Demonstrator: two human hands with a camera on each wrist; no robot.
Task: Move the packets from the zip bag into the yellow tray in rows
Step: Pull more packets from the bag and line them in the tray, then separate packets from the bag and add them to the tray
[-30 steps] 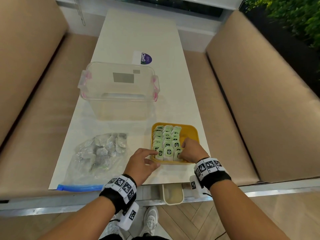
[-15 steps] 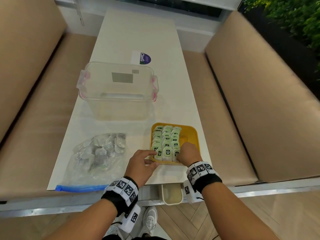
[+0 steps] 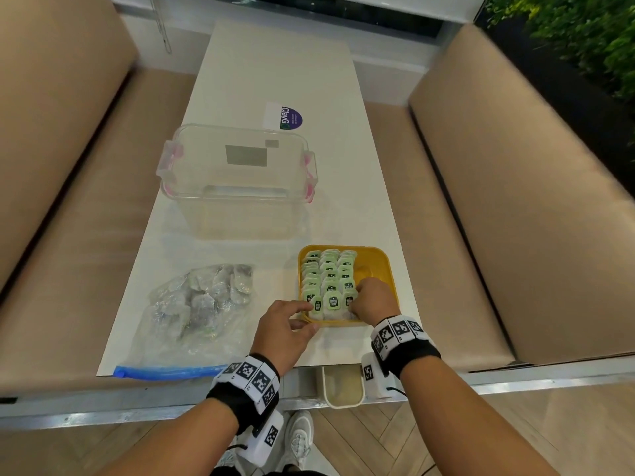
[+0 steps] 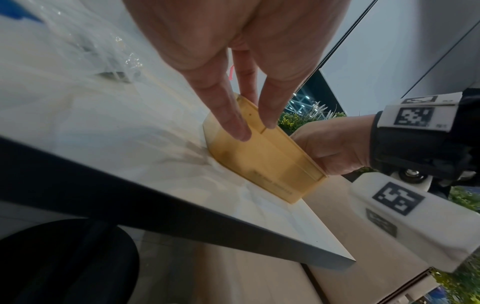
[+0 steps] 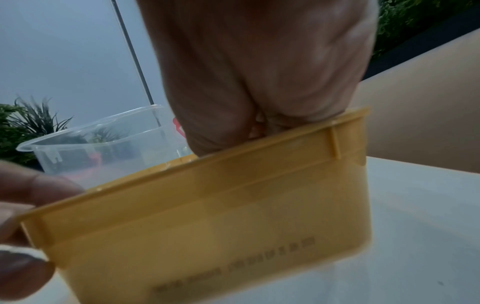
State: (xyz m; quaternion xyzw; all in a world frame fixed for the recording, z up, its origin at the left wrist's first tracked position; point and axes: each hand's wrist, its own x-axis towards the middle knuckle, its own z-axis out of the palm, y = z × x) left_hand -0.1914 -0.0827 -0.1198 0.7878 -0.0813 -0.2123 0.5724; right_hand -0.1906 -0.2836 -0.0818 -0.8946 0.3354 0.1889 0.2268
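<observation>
The yellow tray [image 3: 374, 266] sits near the table's front edge, with green-labelled packets [image 3: 330, 283] standing in three rows along its left side. My right hand [image 3: 357, 300] reaches into the tray's near right part, its fingers curled on the front packet of the right-hand row. In the right wrist view the fingertips of that hand [image 5: 259, 123] are hidden behind the tray wall [image 5: 207, 216]. My left hand [image 3: 307, 316] lies with straight fingers [image 4: 241, 131] against the tray's near left corner [image 4: 267, 164]. The zip bag [image 3: 196, 310] of packets lies to the left.
An empty clear box [image 3: 237, 180] with pink clips stands behind the tray and bag. A round sticker [image 3: 290, 118] lies farther back on the white table [image 3: 275, 63]. Tan benches [image 3: 515, 201] flank the table on both sides.
My right hand has shifted a little to the left inside the tray, up against the right-hand row. My left hand has stayed at the tray's near left corner.
</observation>
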